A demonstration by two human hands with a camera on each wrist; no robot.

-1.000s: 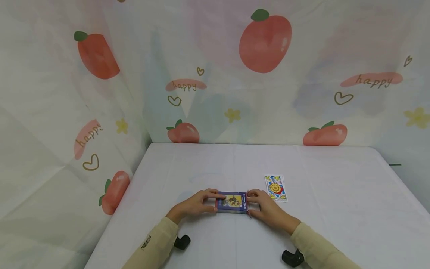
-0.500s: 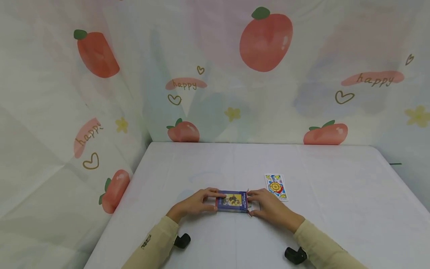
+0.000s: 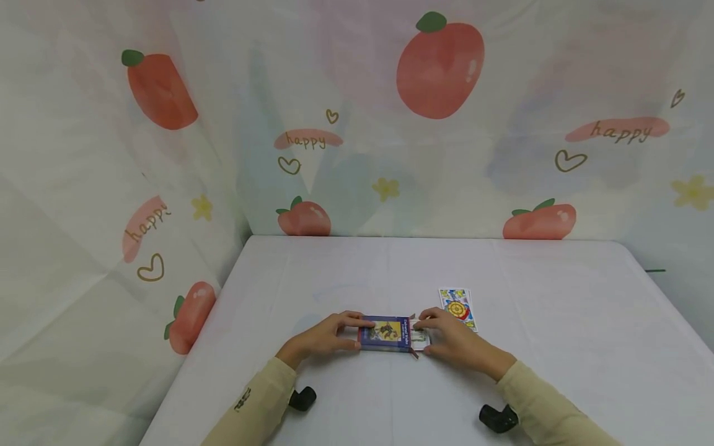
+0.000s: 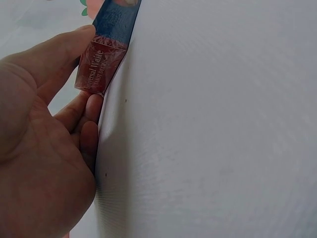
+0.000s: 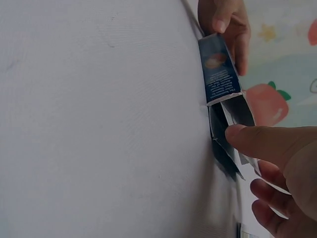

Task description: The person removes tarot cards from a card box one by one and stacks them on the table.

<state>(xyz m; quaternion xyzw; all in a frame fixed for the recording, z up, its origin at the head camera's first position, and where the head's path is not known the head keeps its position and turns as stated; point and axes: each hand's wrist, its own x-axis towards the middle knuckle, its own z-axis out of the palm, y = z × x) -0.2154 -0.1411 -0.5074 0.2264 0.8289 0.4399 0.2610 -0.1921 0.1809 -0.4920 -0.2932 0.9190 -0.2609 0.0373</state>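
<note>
A blue tarot deck box (image 3: 382,333) lies flat near the table's middle, its printed face up. My left hand (image 3: 322,337) grips its left end between thumb and fingers; in the left wrist view the red end panel (image 4: 99,67) reads "Universal Waite". The box's right end is open, flaps (image 5: 225,158) spread. From it a tarot card (image 3: 420,340) sticks partway out, and my right hand (image 3: 456,342) pinches it by thumb and fingers. How many cards are in that pinch I cannot tell. Just behind the right hand lies another colourful card (image 3: 457,305), partly covered by it.
A white cloth covers the table (image 3: 312,272). Black wrist-camera mounts (image 3: 303,399) hang below both sleeves, close over the cloth. A fruit-printed curtain (image 3: 357,155) stands along the back and left of the table.
My right hand has shifted slightly to the right, and the card now shows further out of the box's open end. The left hand and box have stayed put.
</note>
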